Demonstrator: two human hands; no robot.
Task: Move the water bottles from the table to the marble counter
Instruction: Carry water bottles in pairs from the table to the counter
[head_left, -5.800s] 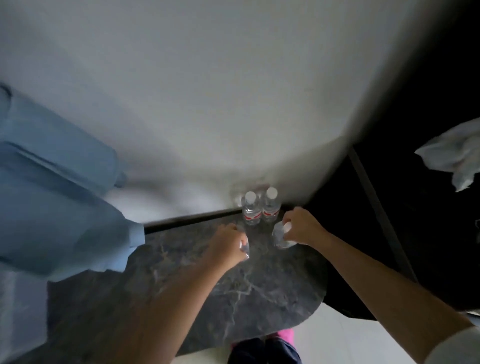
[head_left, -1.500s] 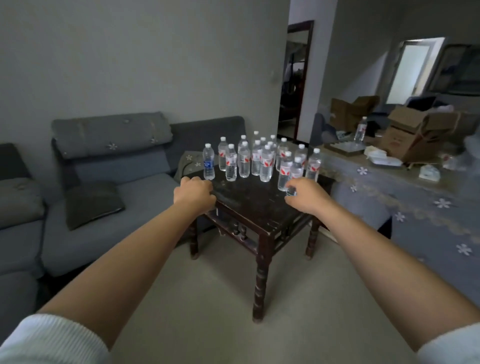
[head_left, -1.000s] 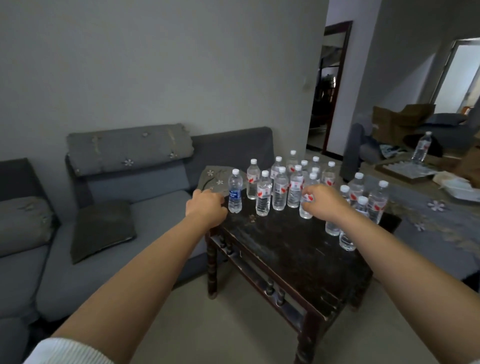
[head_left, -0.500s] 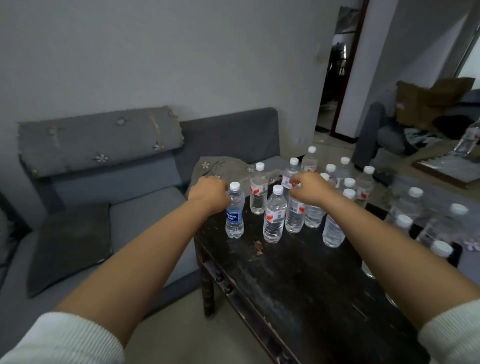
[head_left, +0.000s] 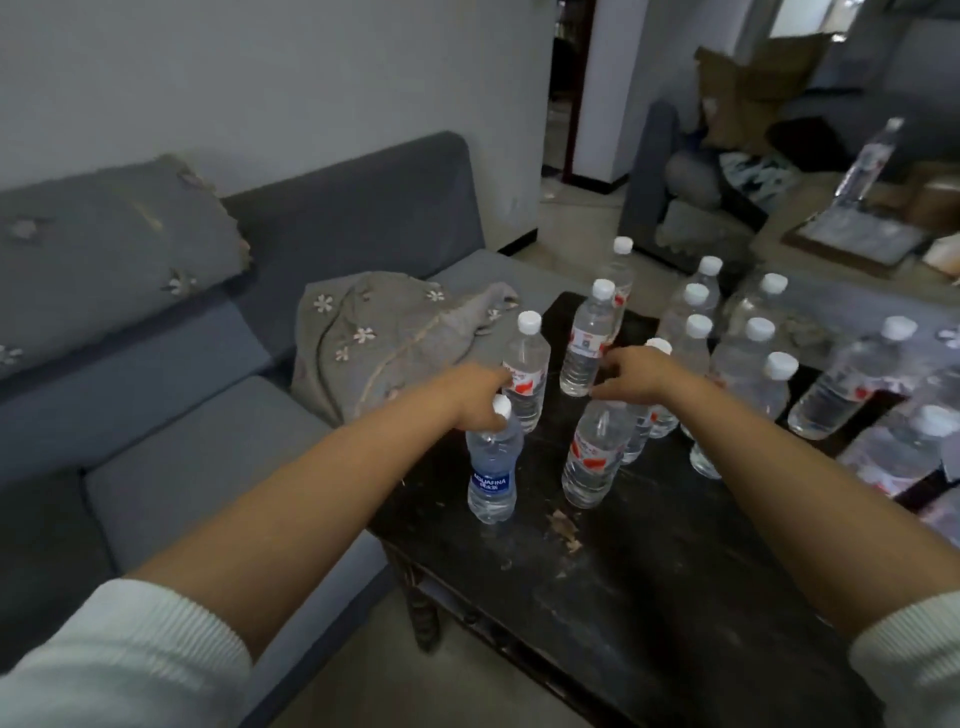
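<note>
Far left sits a grey sofa (head_left: 156, 415) with a flower-stitched grey cloth (head_left: 384, 332) heaped on its seat, right against the left edge of the dark wooden surface (head_left: 649, 597). Your left hand (head_left: 470, 397) reaches over that left edge, its fingers curled around the neck of the blue-label bottle (head_left: 491, 467), just under the white cap; the label reads AQUAFINA. That bottle stands upright near the left edge, and a red-label bottle (head_left: 524, 374) stands just behind it, touching your knuckles. To the right of the Aquafina, the near red-label bottle (head_left: 595, 452) stands upright with its top hidden under your right hand (head_left: 636, 374). That hand hovers there with its fingers spread toward another bottle (head_left: 587, 343) further back, whose label print is too small to read; you cannot tell whether the hand grips anything. Beyond it, the rest of the water bottles (head_left: 748, 364) stand clustered toward the far and right edges, clear with white caps and red-marked labels, blurred at the right. A few pale crumbs (head_left: 563, 525) lie on the surface in front of the near bottles
</note>
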